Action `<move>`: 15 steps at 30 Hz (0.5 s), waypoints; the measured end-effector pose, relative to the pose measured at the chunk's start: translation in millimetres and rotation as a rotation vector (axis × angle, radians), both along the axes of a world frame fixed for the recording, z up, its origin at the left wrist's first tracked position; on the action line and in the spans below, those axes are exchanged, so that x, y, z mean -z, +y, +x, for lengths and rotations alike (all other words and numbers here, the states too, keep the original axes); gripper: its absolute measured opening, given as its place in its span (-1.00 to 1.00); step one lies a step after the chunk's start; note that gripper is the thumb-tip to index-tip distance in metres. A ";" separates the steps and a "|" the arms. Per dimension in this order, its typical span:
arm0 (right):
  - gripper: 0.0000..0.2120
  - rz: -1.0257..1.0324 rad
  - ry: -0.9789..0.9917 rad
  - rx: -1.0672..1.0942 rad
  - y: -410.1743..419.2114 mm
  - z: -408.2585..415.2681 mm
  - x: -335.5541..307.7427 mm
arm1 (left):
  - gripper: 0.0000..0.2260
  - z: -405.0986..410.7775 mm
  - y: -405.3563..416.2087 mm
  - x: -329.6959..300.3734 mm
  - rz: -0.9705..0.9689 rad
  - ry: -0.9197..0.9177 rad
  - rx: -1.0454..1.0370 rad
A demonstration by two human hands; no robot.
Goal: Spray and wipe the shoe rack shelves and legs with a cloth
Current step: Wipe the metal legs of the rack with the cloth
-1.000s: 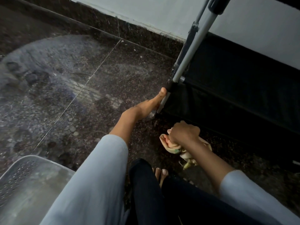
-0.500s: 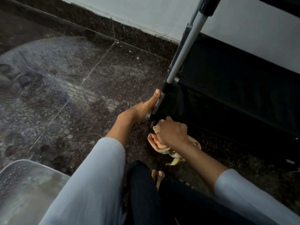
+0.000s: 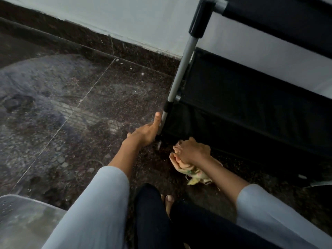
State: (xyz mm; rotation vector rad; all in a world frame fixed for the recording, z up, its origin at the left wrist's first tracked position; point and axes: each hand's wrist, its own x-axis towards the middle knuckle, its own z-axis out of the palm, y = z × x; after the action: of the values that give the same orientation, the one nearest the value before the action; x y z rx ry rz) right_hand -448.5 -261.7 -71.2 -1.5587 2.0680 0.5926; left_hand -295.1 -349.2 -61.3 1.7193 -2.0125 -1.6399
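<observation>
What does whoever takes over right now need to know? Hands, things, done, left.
Left hand: grips the bottom of the rack's front leg, thumb up along it.
Right hand: holds the bunched cloth low over the floor, beside the leg's foot, apart from it.
Bottom shelf is right behind. No spray bottle in view.
Done: cannot tell what has been wiped.
Left: probably the leg's foot next, then the other legs and shelves.

- One head-worn camera looks steeply down and forward, close over the shoe rack leg.
- That leg stands right of centre, the wall behind it and dark floor left of it.
- No second view.
</observation>
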 end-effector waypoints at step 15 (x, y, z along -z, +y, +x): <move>-0.54 -0.474 -0.226 0.402 184.4 -128.6 -157.4 | -0.17 -60.2 73.9 -148.3 -0.005 -0.166 0.393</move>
State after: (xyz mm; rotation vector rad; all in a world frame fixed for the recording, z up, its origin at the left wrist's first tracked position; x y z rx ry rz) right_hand -577.1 -77.4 86.2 -1.2981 2.3519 -0.2258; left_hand -355.3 -275.4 86.9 1.5806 -2.5649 -1.6269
